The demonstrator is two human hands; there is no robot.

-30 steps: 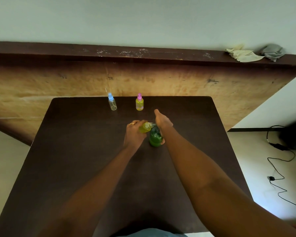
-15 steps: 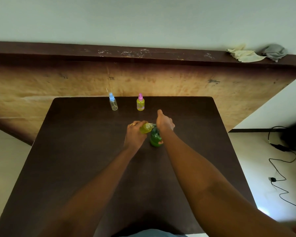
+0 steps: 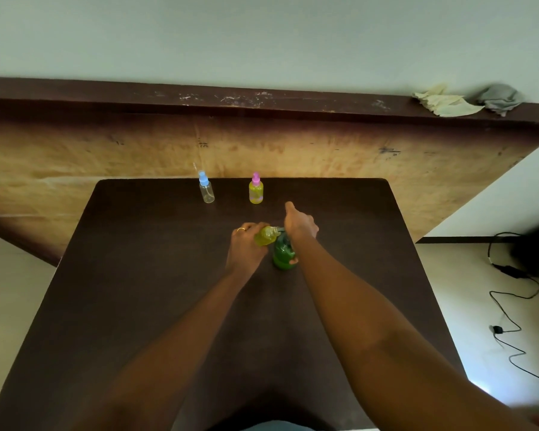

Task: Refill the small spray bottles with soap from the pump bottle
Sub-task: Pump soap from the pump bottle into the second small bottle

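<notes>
Our left hand (image 3: 245,248) curls its fingers round a tilted yellow bottle (image 3: 265,236), neck at the spout of the pump bottle (image 3: 282,256) mid-worktop (image 3: 143,275); our right hand (image 3: 300,226) lies on the pump, fingers curled over it, one stretched out.

No words or numbers can be read here. The green pump bottle (image 3: 282,255), the yellow bottle (image 3: 265,236), the blue-cap bottle (image 3: 206,191) and the pink-cap bottle (image 3: 255,190) look too small and blurry to show any label. A few little dark marks sit on the wooden board (image 3: 293,150) behind the table (image 3: 137,275), too tiny to read.
</notes>
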